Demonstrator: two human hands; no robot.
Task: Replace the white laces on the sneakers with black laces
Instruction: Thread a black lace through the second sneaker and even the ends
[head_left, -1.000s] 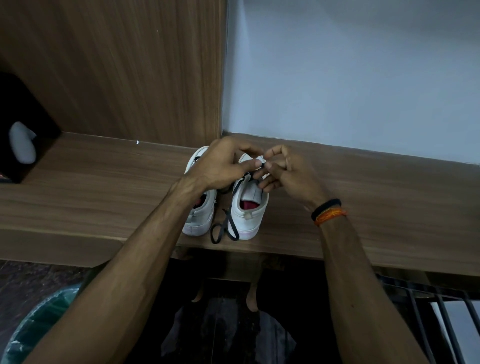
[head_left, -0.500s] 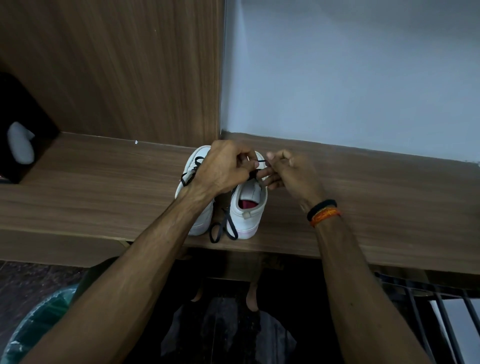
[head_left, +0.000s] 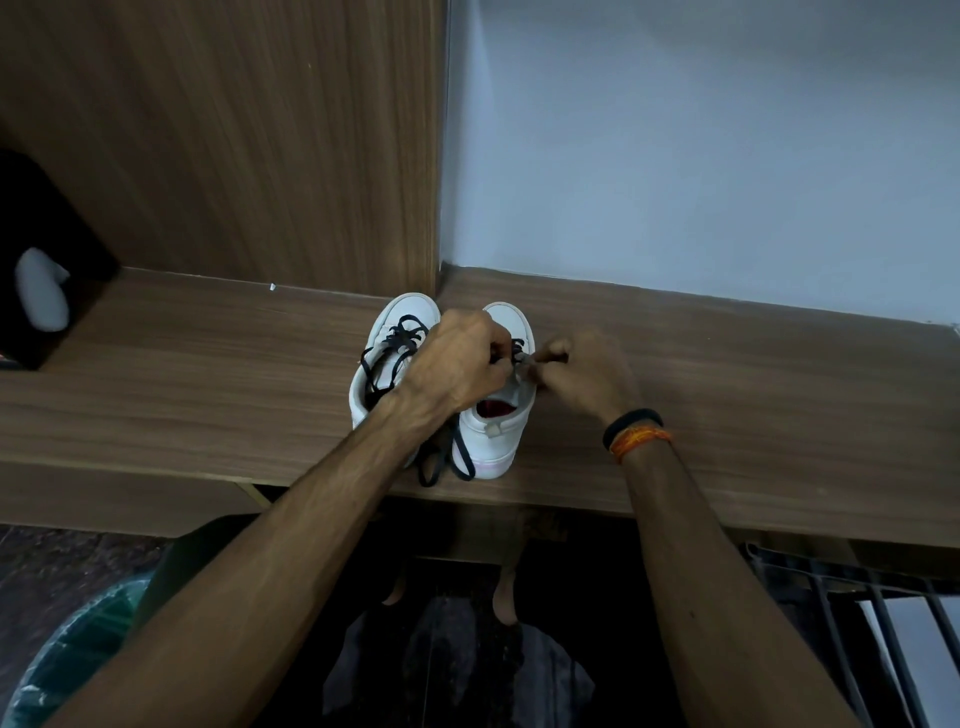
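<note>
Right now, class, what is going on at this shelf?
A person is lacing a pair of white sneakers that stand side by side on a wooden shelf. Both hands work at the right sneaker: the left hand and the right hand pinch a black lace near its upper eyelets. Loose lace ends trail past the heel to the shelf edge. The left sneaker already carries black lacing, partly hidden by the left forearm. No white laces are in view.

Two sneakers stand side by side on the worktop (head_left: 208, 395), toes toward the wall: left sneaker (head_left: 382, 364), right sneaker (head_left: 506, 431). Both hands meet over the right one.
</note>
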